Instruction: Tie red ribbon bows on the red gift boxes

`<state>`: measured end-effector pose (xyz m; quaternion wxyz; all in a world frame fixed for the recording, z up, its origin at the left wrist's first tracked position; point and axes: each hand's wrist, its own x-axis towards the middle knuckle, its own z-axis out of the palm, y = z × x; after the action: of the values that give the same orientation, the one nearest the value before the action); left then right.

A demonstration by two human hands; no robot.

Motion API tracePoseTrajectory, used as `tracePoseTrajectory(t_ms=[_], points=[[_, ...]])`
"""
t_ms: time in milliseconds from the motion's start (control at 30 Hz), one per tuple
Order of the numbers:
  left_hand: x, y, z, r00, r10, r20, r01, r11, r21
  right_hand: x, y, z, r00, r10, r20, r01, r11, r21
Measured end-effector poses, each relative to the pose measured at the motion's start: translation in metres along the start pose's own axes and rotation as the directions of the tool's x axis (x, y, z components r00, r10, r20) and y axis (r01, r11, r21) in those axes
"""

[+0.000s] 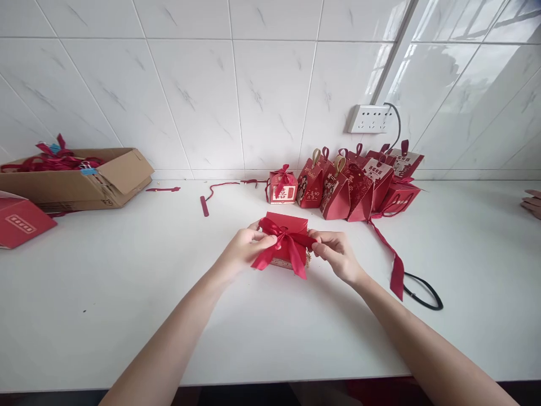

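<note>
A small red gift box [291,221] rests on the white table in front of me, with a gold-patterned lower edge. On it is a red satin ribbon bow [291,239], its two tails hanging down over the near side. My left hand [249,246] pinches the bow's left part between thumb and fingers. At the other side my right hand [338,254] is closed on the bow's right loop, thumb against forefinger. Part of the box's sides is hidden behind my fingers and the ribbon.
Several red gift boxes [359,189] stand along the wall, one small box [282,187] tied with a bow. A cardboard carton [120,177] of ribbons and a red box [25,223] are left. A loose ribbon [397,276] and black loop [435,296] lie right. Another person's hand [533,203] shows far right.
</note>
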<state>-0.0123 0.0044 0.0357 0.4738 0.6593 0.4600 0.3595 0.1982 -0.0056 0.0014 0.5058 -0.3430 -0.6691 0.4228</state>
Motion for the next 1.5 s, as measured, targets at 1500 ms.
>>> tracePoseTrajectory(t_ms=[1500], points=[[0.005,-0.023,0.007,0.985,0.048,0.165,-0.035,0.996,-0.081,0.004,0.005,-0.002,0.992,0.122,-0.038,-0.114,0.981,0.159]])
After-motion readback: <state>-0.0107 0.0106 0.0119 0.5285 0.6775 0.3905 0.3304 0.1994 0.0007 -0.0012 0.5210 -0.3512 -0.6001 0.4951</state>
